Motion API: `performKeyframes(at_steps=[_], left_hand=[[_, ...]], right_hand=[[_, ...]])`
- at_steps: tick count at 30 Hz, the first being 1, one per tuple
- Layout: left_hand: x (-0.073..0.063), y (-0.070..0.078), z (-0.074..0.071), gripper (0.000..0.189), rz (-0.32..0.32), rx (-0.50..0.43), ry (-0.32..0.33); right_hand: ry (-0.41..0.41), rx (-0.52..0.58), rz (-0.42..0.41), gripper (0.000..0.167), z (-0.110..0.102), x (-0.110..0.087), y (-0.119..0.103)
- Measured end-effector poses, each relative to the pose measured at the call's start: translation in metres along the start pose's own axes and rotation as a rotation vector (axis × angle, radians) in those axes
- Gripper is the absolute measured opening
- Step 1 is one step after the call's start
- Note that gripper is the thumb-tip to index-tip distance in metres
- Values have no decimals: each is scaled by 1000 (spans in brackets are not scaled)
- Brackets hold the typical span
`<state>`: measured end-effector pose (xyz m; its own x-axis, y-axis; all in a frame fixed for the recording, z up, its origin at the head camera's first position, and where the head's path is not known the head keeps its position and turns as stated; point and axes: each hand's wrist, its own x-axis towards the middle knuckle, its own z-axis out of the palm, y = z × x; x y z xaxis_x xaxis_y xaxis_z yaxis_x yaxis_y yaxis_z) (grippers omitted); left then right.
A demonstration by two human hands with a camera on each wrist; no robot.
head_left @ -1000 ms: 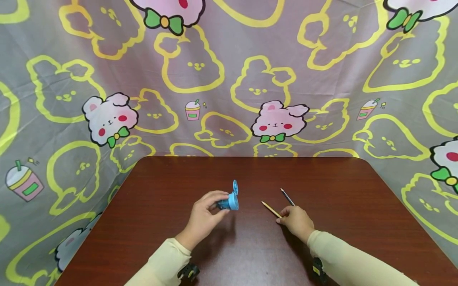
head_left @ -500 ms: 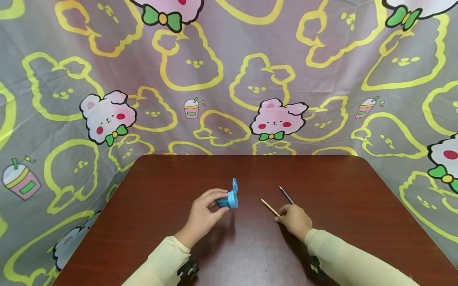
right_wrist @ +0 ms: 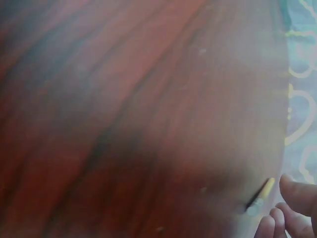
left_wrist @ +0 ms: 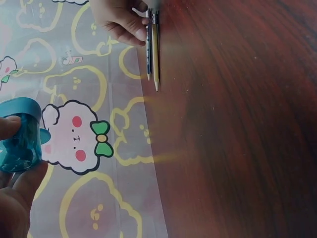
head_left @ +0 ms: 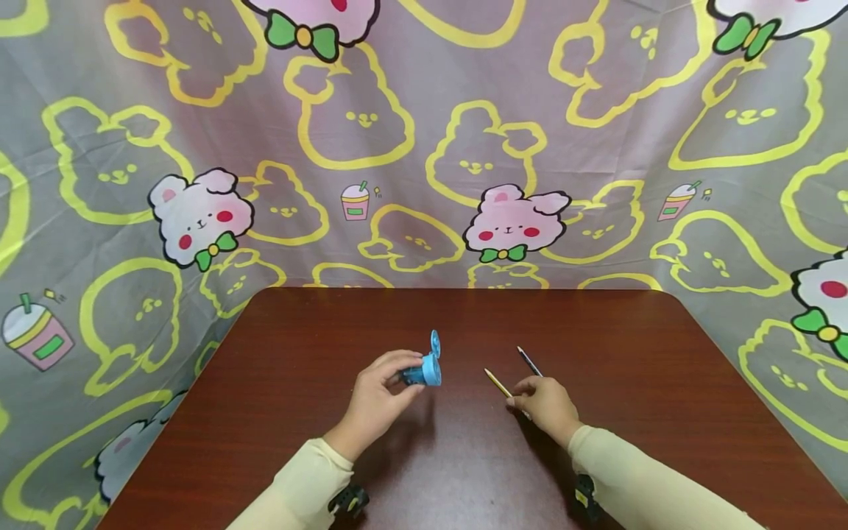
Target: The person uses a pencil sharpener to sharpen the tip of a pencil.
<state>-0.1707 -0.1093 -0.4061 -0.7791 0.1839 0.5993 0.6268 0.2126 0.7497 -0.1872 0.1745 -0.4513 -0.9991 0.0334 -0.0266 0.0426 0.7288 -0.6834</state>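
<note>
My left hand (head_left: 374,401) holds a small see-through blue container (head_left: 414,376) tipped sideways, its mouth facing right. Its round blue flip lid (head_left: 435,344) stands open above the mouth. Fingers and thumb also wrap the blue container (left_wrist: 22,141) in the left wrist view. On the right, my right hand (head_left: 546,407) pinches a yellow pencil (head_left: 498,383) low over the table, point facing away and left. The pencil's back end (right_wrist: 261,197) shows beside the thumb in the right wrist view. A dark pencil (head_left: 529,361) lies just beyond the right fingers, its rear part hidden by the hand.
Both hands are over a dark reddish-brown table (head_left: 331,324) with rounded far corners. A grey-pink curtain (head_left: 411,147) printed with yellow outlines and rabbit faces hangs behind it and along the sides.
The right fingers have shifted slightly forward and left along the yellow pencil, which has turned a little; its back end now shows below them. The left hand and blue container stay put.
</note>
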Motion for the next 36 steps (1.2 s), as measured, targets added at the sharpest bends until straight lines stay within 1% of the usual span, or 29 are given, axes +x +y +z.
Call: performKeyframes(at_steps=[2,3,6,9,10,11,15,20,25,29,32,36], left_hand=[[0,0,0,35,-1,-1,-2],[1,5,0,35,-8,2,-2],[0,5,0,35,1,5,1],[0,5,0,35,4,-1,3],[-1,0,0,36,12,-7,4],[-1,0,0,36,14,-7,5],[-1,0,0,36,9,-6,10],[-1,0,0,35,10,-5,20],[0,0,-1,36,19,-5,20],[0,-1,-1,37,26,-1,18],[0,-2,-1,36,35,-1,17],[0,-1,-1,36,39,-4,16]], right_hand=[[19,46,-33,20,0,1,0],[32,67,-52,21,0,2,0],[66,129,-95,23,-2,4,-1],[92,180,-90,25,-6,4,-2],[96,193,-83,27,-8,4,-3],[100,204,-73,28,-10,4,-3],[111,204,-65,33,-16,4,2],[93,165,-105,39,-22,2,11],[100,72,-158,42,-29,0,20],[109,-18,-203,48,-34,-1,26],[98,-60,-241,53,-37,-2,30],[85,-97,-275,56,-39,-2,35]])
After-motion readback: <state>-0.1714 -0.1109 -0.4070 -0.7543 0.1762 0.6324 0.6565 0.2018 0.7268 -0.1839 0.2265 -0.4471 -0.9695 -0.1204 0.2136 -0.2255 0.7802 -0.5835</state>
